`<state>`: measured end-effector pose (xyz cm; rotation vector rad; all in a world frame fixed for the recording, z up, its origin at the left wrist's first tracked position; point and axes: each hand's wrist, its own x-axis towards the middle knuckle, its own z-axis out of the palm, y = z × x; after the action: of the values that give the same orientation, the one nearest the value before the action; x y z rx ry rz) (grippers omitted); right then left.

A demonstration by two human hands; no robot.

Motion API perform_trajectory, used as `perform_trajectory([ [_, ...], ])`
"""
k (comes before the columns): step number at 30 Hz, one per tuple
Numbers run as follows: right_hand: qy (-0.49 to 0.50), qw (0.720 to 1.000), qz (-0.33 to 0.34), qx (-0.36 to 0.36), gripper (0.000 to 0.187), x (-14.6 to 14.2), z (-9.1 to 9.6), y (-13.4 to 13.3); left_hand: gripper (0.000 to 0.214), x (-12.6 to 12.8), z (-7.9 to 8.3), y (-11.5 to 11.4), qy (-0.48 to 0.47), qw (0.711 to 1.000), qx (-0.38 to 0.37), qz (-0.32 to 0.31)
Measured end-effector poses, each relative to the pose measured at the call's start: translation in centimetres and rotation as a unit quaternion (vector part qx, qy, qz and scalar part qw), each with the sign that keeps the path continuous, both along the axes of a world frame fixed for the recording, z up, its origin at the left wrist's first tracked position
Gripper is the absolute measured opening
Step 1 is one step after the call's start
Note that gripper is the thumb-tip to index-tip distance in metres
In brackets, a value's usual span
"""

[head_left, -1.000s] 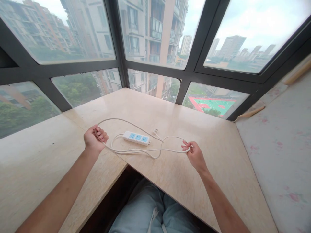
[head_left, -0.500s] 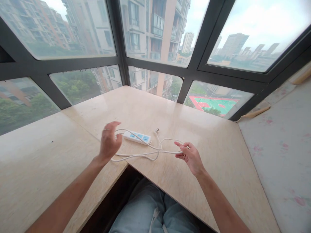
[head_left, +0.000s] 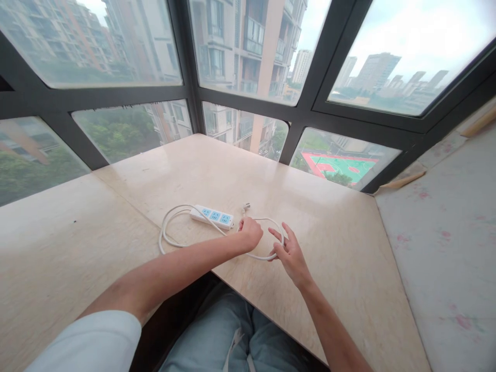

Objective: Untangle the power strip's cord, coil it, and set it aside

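A white power strip (head_left: 213, 216) with blue socket faces lies on the tabletop. Its white power cord (head_left: 161, 233) loops to the left and runs right under my left forearm. The plug (head_left: 246, 206) rests beyond my left hand (head_left: 251, 233), which is closed around the cord just below it; the fingertips are mostly hidden. My right hand (head_left: 285, 250) loosely holds a bend of cord between thumb and fingers, with its index finger stretched up. The two hands are close together, to the right of the strip.
The pale stone-patterned tabletop (head_left: 333, 248) has a cut-out edge in front of my lap. Dark window frames (head_left: 240, 97) border its far side. A flowered wall (head_left: 445, 248) stands on the right.
My left hand has moved right, across the cord, from the strip's left end to near the plug, and closed. The right hand has shifted slightly left, with the cord now bent in a loop there.
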<state>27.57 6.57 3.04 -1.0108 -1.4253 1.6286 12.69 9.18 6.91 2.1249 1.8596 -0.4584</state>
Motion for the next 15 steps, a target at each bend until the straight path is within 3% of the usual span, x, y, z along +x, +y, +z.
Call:
perform_trajectory([
  [4,0.016,1.0,-0.022,0.005,0.076,-0.7,-0.8,0.4,0.024,-0.7,1.1,0.2,0.004,1.0,-0.001,-0.012],
  [7,0.023,0.998,-0.053,0.007,0.069,-1.6,-1.4,1.1,0.025,-2.2,3.2,-0.5,-0.019,0.999,0.045,-0.007],
  [9,0.018,0.997,-0.072,0.013,0.065,-2.4,-1.7,1.8,0.026,-3.6,4.9,-1.5,-0.084,0.991,0.103,0.027],
  [11,0.01,0.996,-0.082,0.02,0.061,-3.3,-2.1,2.6,0.028,-5.0,6.8,-2.7,-0.202,0.967,0.139,0.066],
  [15,-0.011,0.994,-0.103,0.015,0.054,-4.6,-2.4,4.3,0.025,-7.9,10.1,-5.3,-0.401,0.891,0.178,0.117],
])
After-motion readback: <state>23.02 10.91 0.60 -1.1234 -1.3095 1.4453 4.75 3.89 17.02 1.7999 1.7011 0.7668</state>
